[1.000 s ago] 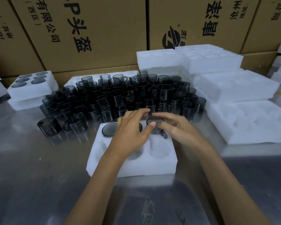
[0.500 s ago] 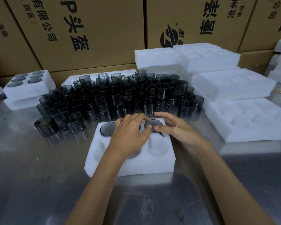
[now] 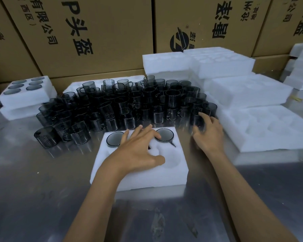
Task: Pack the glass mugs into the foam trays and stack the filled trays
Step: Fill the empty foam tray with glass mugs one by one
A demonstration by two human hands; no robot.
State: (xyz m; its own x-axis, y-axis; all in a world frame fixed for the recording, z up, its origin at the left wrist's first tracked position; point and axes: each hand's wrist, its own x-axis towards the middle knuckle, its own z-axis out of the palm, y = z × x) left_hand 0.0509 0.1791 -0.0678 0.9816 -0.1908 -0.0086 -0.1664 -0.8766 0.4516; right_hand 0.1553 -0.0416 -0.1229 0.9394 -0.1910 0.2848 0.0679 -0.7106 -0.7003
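Observation:
A white foam tray [image 3: 168, 173] lies on the steel table in front of me. Smoky glass mugs sit in its back pockets: one at the back left [image 3: 114, 139] and one at the back right [image 3: 164, 135]; the pocket between them is under my hand. My left hand [image 3: 138, 151] rests flat on the tray with spread fingers. My right hand [image 3: 207, 133] hovers off the tray's right side, fingers loosely spread, beside the front right mug [image 3: 196, 117] of a dense crowd of loose mugs [image 3: 129, 105] behind the tray. It holds nothing.
A filled tray [image 3: 24, 91] sits on another tray at the back left. Empty foam trays [image 3: 269, 126] are stacked along the right and at the back [image 3: 198, 63]. Cardboard boxes [image 3: 98, 32] wall off the rear. Bare steel table [image 3: 42, 189] lies in front.
My right hand let go of the back right mug, now seated in its pocket, and moved right toward the loose mugs. My left hand stayed on the tray.

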